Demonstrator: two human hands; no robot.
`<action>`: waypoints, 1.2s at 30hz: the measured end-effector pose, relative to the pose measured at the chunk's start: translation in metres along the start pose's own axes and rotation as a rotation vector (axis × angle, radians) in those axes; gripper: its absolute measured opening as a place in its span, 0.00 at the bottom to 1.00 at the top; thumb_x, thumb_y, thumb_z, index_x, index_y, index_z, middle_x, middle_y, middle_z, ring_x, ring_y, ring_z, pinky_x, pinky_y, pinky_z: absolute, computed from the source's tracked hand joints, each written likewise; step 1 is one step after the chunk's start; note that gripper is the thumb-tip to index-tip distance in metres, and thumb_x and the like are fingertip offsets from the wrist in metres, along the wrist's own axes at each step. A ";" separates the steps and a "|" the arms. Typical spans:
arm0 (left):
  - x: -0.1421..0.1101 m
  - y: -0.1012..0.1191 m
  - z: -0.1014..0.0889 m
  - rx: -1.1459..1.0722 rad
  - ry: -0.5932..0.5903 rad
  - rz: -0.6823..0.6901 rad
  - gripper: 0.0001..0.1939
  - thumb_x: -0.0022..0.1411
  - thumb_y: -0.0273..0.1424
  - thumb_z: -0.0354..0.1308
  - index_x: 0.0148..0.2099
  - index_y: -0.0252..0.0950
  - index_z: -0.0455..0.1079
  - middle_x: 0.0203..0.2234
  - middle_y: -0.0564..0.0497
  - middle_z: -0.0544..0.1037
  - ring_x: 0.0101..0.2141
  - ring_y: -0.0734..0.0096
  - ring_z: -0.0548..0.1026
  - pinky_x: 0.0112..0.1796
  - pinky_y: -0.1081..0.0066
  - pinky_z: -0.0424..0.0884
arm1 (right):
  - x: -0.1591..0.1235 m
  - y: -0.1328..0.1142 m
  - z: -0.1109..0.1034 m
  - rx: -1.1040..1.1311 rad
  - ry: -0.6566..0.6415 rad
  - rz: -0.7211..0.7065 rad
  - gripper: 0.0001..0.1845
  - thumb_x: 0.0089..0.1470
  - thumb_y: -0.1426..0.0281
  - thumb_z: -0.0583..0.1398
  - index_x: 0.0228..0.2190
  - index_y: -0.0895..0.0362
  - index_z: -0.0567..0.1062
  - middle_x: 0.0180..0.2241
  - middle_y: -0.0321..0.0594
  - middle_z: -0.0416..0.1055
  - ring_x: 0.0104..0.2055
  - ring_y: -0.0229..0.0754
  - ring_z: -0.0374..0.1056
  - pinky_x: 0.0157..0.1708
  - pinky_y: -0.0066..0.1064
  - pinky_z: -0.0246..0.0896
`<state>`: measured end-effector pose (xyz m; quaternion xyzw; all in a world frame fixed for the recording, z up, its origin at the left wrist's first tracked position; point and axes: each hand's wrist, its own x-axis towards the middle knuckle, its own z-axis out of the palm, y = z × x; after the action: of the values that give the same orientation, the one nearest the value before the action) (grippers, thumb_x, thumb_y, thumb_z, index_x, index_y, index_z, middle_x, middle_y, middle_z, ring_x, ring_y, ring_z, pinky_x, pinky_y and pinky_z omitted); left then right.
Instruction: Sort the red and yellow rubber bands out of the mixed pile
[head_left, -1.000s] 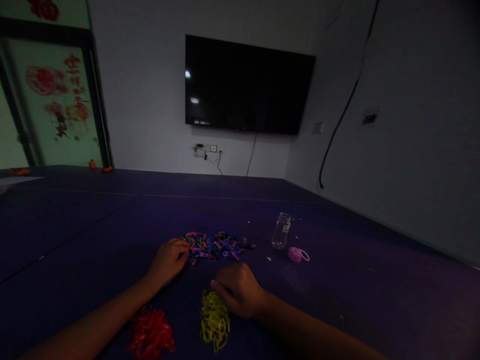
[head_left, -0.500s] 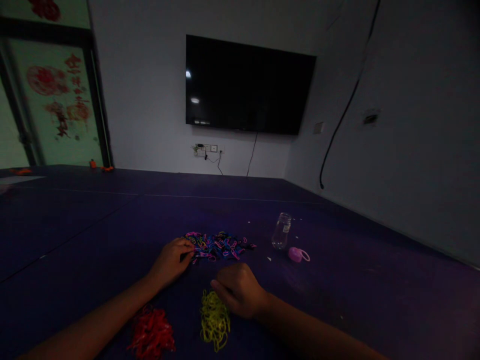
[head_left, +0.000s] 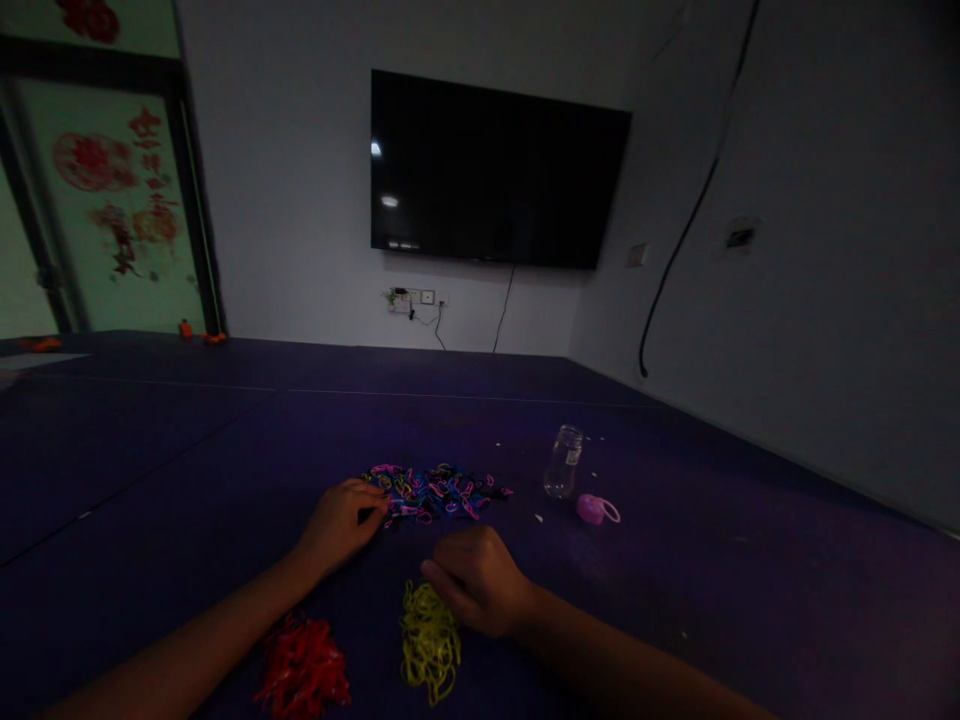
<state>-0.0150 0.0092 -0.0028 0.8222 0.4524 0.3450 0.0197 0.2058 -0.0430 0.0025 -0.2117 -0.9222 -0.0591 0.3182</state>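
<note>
A loose pile of mixed pink, blue, black and yellow rubber bands [head_left: 442, 492] lies on the purple surface. My left hand [head_left: 343, 522] reaches its left edge, thumb and fingers pinched together at the bands; what sits between the fingertips is too dark to make out. My right hand [head_left: 480, 580] is curled closed at the upper right edge of a yellow rubber band heap [head_left: 429, 645]. Its fingers hide whatever they may hold. Beside my left forearm lies a heap of red rubber bands [head_left: 306, 668].
Right of the mixed pile, a clear bottle [head_left: 562, 465] stands uncapped, with a pink ring-handled lid [head_left: 591, 509] next to it. Small white scraps dot the purple surface [head_left: 225, 440]. A television [head_left: 499, 170] hangs on the far wall, and a black cable [head_left: 686, 235] dangles at the right.
My left hand has shifted very slightly at the pile's edge. My right hand and the bands look the same.
</note>
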 end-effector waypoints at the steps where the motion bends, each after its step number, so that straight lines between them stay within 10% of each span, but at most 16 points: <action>1: 0.000 -0.001 0.000 -0.001 -0.001 0.003 0.11 0.58 0.29 0.54 0.33 0.41 0.78 0.34 0.50 0.81 0.37 0.64 0.76 0.42 0.63 0.71 | 0.000 0.000 0.000 -0.001 -0.001 -0.001 0.25 0.64 0.67 0.41 0.17 0.57 0.61 0.16 0.34 0.59 0.18 0.33 0.53 0.20 0.29 0.42; 36: 0.000 0.005 -0.005 -0.032 0.073 -0.160 0.10 0.50 0.23 0.52 0.26 0.38 0.75 0.27 0.51 0.80 0.31 0.65 0.77 0.36 0.69 0.70 | -0.001 0.001 0.001 -0.017 0.008 -0.003 0.25 0.64 0.67 0.41 0.17 0.56 0.60 0.16 0.33 0.57 0.18 0.33 0.52 0.20 0.30 0.42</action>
<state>-0.0137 0.0046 0.0027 0.7700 0.5112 0.3793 0.0440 0.2067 -0.0422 0.0011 -0.2125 -0.9207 -0.0683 0.3201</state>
